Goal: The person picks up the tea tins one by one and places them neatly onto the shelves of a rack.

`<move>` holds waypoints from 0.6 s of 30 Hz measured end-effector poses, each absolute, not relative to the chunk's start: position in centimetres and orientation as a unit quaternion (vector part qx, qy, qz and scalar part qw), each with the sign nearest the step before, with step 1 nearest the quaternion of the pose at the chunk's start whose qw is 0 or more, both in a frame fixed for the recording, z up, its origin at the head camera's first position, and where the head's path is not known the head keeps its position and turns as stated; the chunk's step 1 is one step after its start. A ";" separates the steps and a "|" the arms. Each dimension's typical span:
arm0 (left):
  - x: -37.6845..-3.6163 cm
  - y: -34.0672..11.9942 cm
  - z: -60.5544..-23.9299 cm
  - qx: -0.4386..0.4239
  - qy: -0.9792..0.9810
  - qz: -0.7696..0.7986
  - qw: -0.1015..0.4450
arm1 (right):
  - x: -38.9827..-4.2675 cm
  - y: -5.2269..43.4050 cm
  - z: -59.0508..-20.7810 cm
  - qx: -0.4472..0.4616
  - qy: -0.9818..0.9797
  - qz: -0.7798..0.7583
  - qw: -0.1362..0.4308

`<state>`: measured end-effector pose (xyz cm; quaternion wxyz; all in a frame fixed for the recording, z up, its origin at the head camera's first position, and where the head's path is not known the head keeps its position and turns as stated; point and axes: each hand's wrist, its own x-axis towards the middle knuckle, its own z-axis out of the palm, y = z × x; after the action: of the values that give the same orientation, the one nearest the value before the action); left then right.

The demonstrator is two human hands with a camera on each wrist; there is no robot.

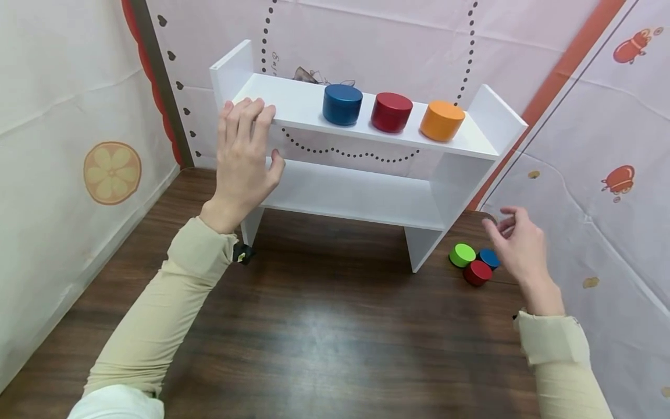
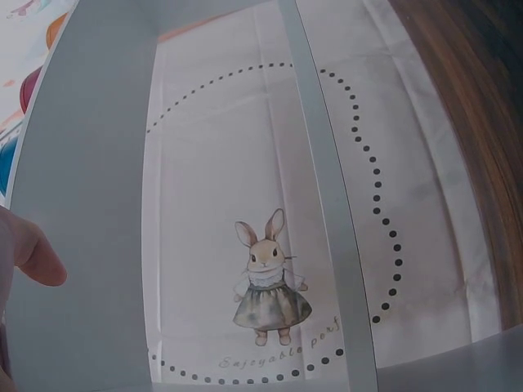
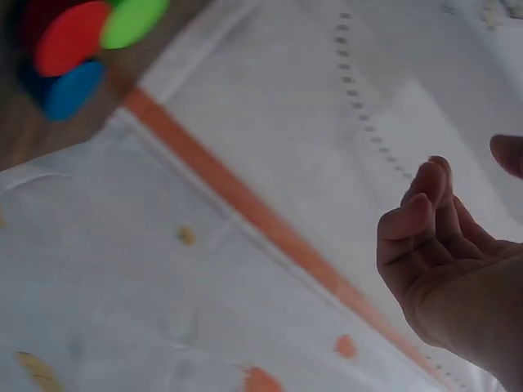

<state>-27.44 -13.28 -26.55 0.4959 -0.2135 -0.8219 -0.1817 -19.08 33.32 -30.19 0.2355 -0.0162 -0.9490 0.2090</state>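
A white two-tier shelf (image 1: 356, 195) stands on the table. On its top board sit a blue cylinder (image 1: 342, 105), a red cylinder (image 1: 391, 112) and an orange cylinder (image 1: 442, 121) in a row. My left hand (image 1: 243, 154) grips the top board's left front edge, fingertips on top and thumb below; the left wrist view shows that thumb (image 2: 37, 257) by the board's underside. Holding nothing, my right hand (image 1: 520, 244) hovers with loosely bent fingers beside a green cylinder (image 1: 463, 255), a smaller blue cylinder (image 1: 489, 258) and a smaller red cylinder (image 1: 478, 272) on the table.
A dark wooden table (image 1: 314, 337) carries the shelf. Printed cloth walls (image 1: 591, 233) enclose it left, behind and right. The shelf's right side panel (image 1: 466, 180) stands between the top board's cylinders and the right hand.
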 end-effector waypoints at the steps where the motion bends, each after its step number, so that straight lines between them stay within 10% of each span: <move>1: -27.5 -13.3 -26.6 -0.214 -0.821 -0.185 0.496 | -19.1 33.9 -31.1 -0.024 -0.956 0.195 0.220; 18: -27.4 -13.2 -26.6 -0.214 -0.821 -0.189 0.494 | -19.3 39.6 -40.4 -0.137 -0.980 0.133 -0.063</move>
<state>-27.44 -13.21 -26.59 0.4942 -0.2136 -0.8211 -0.1893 -19.25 39.63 -40.43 -0.0630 -0.1368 -0.9796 0.1328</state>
